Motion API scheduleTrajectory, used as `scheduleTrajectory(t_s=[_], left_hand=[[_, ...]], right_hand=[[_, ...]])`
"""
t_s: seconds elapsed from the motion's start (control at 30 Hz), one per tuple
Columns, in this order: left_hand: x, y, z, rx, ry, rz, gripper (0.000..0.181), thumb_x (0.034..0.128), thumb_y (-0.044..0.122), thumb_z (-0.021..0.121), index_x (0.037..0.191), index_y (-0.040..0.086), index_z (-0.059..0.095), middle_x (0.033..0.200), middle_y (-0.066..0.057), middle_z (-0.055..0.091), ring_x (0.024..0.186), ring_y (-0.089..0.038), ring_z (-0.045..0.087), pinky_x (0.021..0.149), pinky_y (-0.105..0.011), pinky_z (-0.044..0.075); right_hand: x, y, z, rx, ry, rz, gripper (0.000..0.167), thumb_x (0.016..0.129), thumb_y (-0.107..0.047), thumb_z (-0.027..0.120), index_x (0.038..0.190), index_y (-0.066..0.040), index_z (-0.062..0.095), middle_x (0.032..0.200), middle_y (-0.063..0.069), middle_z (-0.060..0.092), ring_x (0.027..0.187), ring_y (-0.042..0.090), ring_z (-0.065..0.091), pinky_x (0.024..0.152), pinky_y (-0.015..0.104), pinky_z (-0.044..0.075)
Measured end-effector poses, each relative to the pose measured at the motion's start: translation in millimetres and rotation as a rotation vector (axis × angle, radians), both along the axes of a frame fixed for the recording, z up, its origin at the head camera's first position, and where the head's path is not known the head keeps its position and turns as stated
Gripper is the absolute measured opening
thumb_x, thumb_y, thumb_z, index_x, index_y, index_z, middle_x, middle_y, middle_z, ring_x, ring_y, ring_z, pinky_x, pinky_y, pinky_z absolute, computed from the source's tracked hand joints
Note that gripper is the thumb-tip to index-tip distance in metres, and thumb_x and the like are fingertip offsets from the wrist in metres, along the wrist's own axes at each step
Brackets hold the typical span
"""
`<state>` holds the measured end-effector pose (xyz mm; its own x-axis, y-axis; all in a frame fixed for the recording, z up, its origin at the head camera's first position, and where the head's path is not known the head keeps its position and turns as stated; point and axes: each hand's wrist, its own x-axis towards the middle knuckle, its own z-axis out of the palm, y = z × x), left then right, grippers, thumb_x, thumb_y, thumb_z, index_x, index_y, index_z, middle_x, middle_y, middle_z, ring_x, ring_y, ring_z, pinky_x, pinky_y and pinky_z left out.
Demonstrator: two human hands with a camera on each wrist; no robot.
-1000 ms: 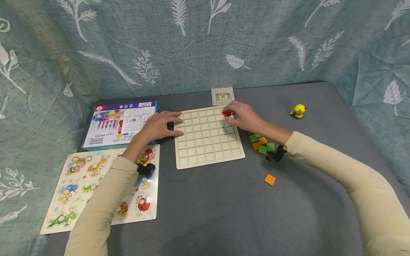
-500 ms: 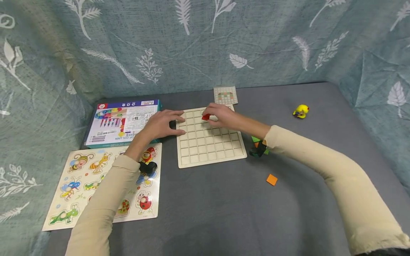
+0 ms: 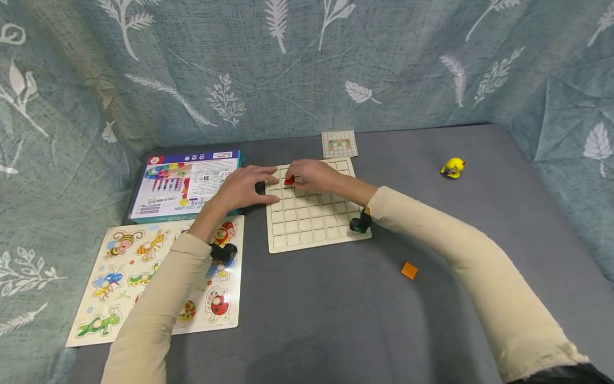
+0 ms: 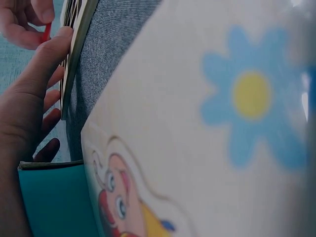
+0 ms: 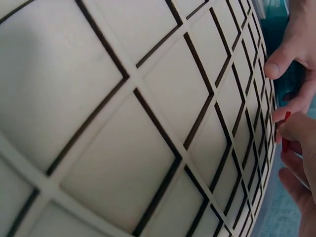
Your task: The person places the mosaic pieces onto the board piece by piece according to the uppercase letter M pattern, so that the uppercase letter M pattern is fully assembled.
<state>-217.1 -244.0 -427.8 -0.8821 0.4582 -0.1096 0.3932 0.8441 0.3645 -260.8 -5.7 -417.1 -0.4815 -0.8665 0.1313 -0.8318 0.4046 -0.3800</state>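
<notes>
Facing a teal leaf-print curtain [image 3: 288,69] and working over a grey tabletop [image 3: 326,298], reaching in with both bare hands. Pinching a red tile [image 3: 289,181] between thumb and fingers of the right hand [image 3: 310,176], and holding it over the upper left part of a pale grid board [image 3: 298,226]. Showing just a thin red edge in both wrist views, so leaving the exact tilt, and any contact with the board, hard to call. Resting the left hand [image 3: 243,186] at the board's left edge, gripping nothing, spreading fingers and thumb well apart, apparently steadying the wood. Calling, by the look of it, for a level tile, corners squaring up with the dividers of one cell, and a light pinch on the rim, sparing the cell from trapped fingertips. Needing a look past the knuckles too, with the right hand covering several cells. Probably rewarding a glance at the pattern card [image 3: 339,144], lying just beyond the far edge and showing coloured squares. Wanting care as well with the dark wrist camera [image 3: 361,221], hanging over the lower right corner and risking a nudge to the board.
</notes>
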Motion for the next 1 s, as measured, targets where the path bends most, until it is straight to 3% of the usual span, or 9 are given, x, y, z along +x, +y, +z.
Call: scheduleTrajectory(t_s=[0.4, 1.0], left_hand=[[0.2, 1.5, -0.9, -0.006, -0.005, -0.002, 0.056, 0.0826, 0.053, 0.071, 0.129, 0.022, 0.064, 0.154, 0.0, 0.042, 0.141, -0.029, 0.038, 0.113, -0.057, 0.029], [0.9, -0.4, -2.2, -0.012, 0.015, -0.007, 0.056, 0.0823, 0.053, 0.071, 0.129, 0.023, 0.064, 0.154, 0.001, 0.042, 0.14, -0.028, 0.038, 0.112, -0.056, 0.031]], right_hand=[[-3.0, -7.2, -13.4, -0.023, -0.07, 0.048, 0.017, 0.094, -0.006, 0.061, 0.107, -0.002, 0.071, 0.11, 0.011, 0.07, 0.108, 0.024, 0.065, 0.096, 0.034, 0.051], [1.2, -12.1, -19.9, -0.04, 0.004, 0.003, 0.017, 0.093, -0.003, 0.061, 0.105, 0.001, 0.073, 0.11, 0.014, 0.069, 0.107, 0.026, 0.065, 0.096, 0.034, 0.052]])
